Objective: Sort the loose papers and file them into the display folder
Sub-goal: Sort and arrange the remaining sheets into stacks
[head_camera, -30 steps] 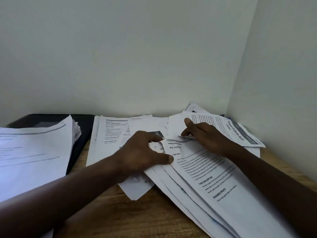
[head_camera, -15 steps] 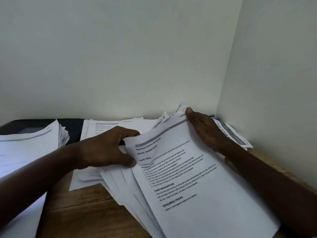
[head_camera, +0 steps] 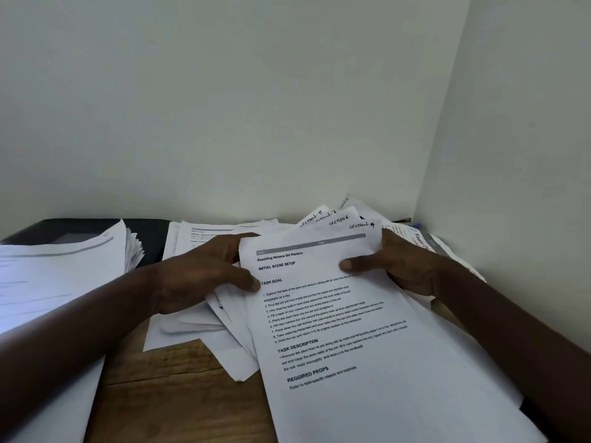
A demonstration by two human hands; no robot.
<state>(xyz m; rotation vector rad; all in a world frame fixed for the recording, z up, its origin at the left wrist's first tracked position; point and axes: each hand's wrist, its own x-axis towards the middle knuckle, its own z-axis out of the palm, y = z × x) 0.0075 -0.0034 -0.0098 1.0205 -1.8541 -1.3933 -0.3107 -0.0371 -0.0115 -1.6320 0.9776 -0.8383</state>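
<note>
A fanned bundle of printed sheets (head_camera: 345,346) is lifted off the wooden table, its top page headed "Repotting Window Sill Planters". My left hand (head_camera: 204,276) grips the bundle's left edge, thumb on the top page near "TASK GOAL". My right hand (head_camera: 396,263) grips the upper right corner, thumb lying across the page. Behind the bundle poke up paper tabs (head_camera: 339,220) handwritten "SECTION" with numbers. A black display folder (head_camera: 150,238) lies at the back left, partly covered by a thick paper stack (head_camera: 57,282).
More loose sheets (head_camera: 211,235) lie flat behind my left hand. A page with a grey header (head_camera: 419,241) sits in the right corner against the wall. Bare wooden table (head_camera: 166,394) shows at the front. White walls close off the back and right.
Both hands have gathered the sheets and raised the bundle toward me. My right thumb has come over onto the top page, and the handwritten section tabs now show behind it.
</note>
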